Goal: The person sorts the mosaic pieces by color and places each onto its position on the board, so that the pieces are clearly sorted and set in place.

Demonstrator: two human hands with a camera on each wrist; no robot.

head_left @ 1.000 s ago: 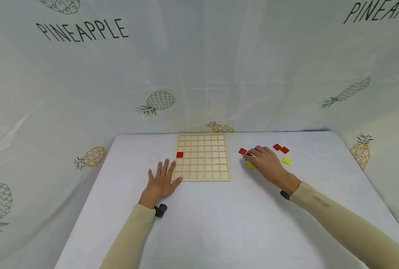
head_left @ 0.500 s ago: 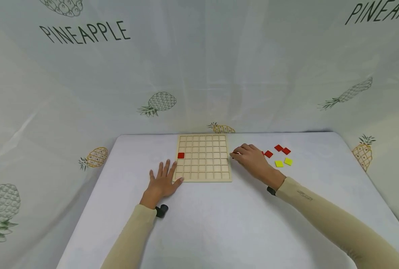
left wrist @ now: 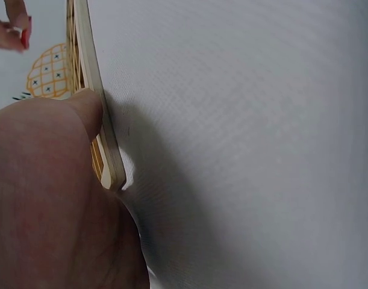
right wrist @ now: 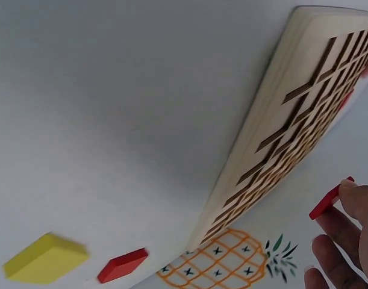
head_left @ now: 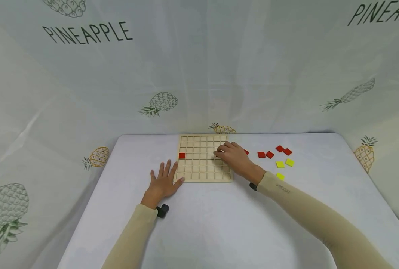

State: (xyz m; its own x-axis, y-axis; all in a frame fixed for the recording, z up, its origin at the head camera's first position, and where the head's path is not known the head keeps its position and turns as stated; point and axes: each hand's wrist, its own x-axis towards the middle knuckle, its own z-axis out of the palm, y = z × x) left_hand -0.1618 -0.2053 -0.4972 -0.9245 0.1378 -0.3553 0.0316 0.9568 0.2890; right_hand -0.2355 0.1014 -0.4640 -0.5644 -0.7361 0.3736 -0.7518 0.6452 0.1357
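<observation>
A square wooden grid board point(head_left: 199, 168) lies at the far side of the white table, with a red tile point(head_left: 182, 155) in a cell of its left column. Fingers spread straight, my left hand point(head_left: 162, 185) rests at the board's near left corner; in the left wrist view its thumb point(left wrist: 87, 111) touches the board's edge. Over the right part of the grid, my right hand point(head_left: 235, 158) pinches another red tile point(right wrist: 329, 200) between thumb and fingers. The right wrist view shows this held tile tilted and apart from the board.
Right of the board lie several loose red tiles point(head_left: 261, 154) and 3 yellow tiles point(head_left: 280, 164). The right hand partly hides the nearest red one. Behind the table hangs a pale cloth point(head_left: 273, 74) printed with pineapples.
My right hand has moved left from the loose tiles to above the board, carrying a red tile. More loose tiles now show. My left hand stays at the board's corner.
</observation>
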